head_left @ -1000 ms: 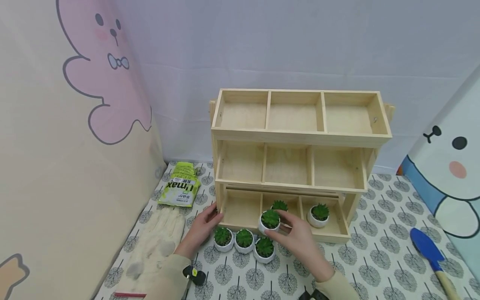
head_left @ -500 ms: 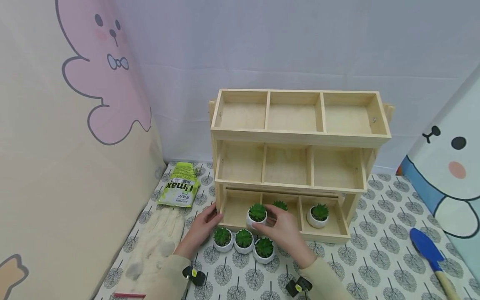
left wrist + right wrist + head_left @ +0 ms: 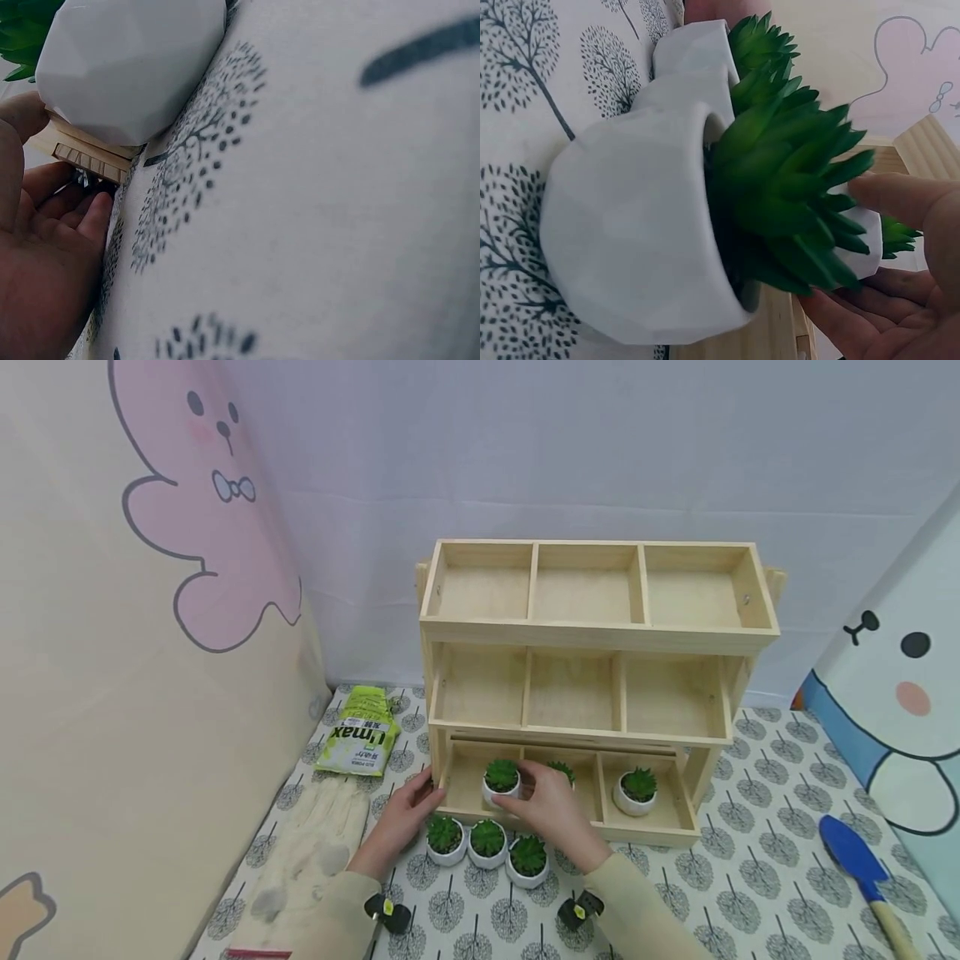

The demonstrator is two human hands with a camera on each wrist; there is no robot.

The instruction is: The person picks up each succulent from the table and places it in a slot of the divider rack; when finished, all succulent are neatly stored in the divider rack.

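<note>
My right hand holds a small potted succulent in a white faceted pot, over the left compartment of the bottom tier. Its thumb and fingers are around the pot in the right wrist view. My left hand grips the left end of that tier of the wooden plant stand, thumb in front and fingers behind. One succulent sits in the right compartment; another, partly hidden by my right hand, is in the middle one. Three more potted succulents stand on the cloth before the stand.
A green-yellow bag and pale gloves lie at the left on the tree-patterned tablecloth. A blue trowel with a wooden handle lies at the far right. Fabric backdrops stand behind and beside.
My right hand has carried the potted succulent leftward, from before the middle compartment to the left one. My left hand has stayed at the end of the bottom tier.
</note>
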